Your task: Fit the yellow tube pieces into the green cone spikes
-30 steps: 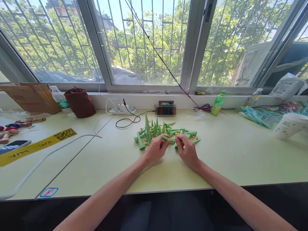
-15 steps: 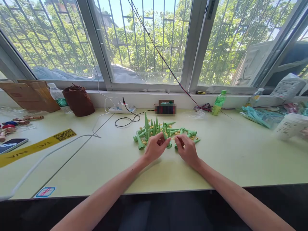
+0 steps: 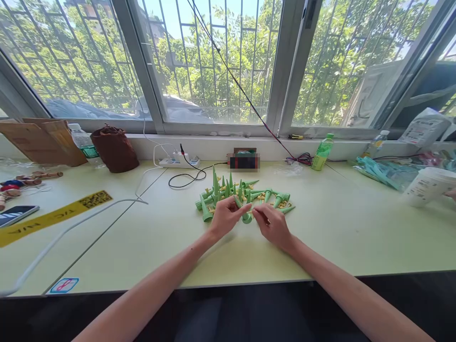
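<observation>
My left hand (image 3: 226,217) is closed around a green plastic cone (image 3: 238,202), which its fingers partly cover. Facing it, my right hand (image 3: 273,224) pinches a small yellow piece (image 3: 251,212) at its fingertips, close to the left thumb. Most of that piece is hidden by the fingers. Just below the fingertips shows the wide end of another green cone (image 3: 246,218). Behind both hands spreads a pile of green cones (image 3: 215,187), some upright and some lying down, with small yellow pieces (image 3: 286,204) among them.
A power strip (image 3: 180,162) with cables and a small dark device (image 3: 243,162) stand behind the pile. Farther right are a green bottle (image 3: 322,153) and a white cup (image 3: 427,186). At left lie a phone (image 3: 17,216), a yellow tag (image 3: 57,217) and a white cable (image 3: 89,209).
My right hand has shifted slightly left and down, bringing its fingertips closer to my left hand. The left hand has tilted a little. Its thumb now points toward the right fingertips.
</observation>
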Demonstrator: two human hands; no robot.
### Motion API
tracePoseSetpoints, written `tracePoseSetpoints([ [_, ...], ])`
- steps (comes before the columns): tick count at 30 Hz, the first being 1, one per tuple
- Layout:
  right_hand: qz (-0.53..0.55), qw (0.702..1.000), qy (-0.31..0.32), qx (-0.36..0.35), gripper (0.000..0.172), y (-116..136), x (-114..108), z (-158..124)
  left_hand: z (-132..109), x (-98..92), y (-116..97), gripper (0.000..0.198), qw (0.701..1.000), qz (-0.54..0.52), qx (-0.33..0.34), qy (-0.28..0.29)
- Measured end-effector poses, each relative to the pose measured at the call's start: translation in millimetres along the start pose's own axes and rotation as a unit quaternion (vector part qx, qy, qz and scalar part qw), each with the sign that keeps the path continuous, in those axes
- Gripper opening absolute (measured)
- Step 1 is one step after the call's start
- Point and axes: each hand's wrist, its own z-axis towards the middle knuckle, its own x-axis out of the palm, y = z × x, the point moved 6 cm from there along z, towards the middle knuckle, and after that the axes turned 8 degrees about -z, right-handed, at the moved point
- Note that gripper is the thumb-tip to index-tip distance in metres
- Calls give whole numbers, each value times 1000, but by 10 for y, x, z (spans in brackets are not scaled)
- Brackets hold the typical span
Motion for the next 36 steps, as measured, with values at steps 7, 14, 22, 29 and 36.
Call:
tracePoseSetpoints([
  [7, -9, 1000, 11, -23, 15, 36, 15, -12, -19, -40, -88, 50, 997, 48, 35, -43],
  [14, -1, 999, 9, -49, 14, 65, 23, -20, -37, -41, -120, 49, 995, 64, 24, -66],
  [22, -19, 998, -1, -64, 11, 56, 38, -49, -56, -38, -137, 50, 995, 53, 18, -81],
  [29, -36, 997, 26, -64, 16, 50, 95, -69, -64, -64, -134, 52, 990, 87, 33, -104],
  [36, -39, 996, 74, -40, 29, 31, 154, -73, -90, -34, -175, 51, 979, 160, 71, -102],
])
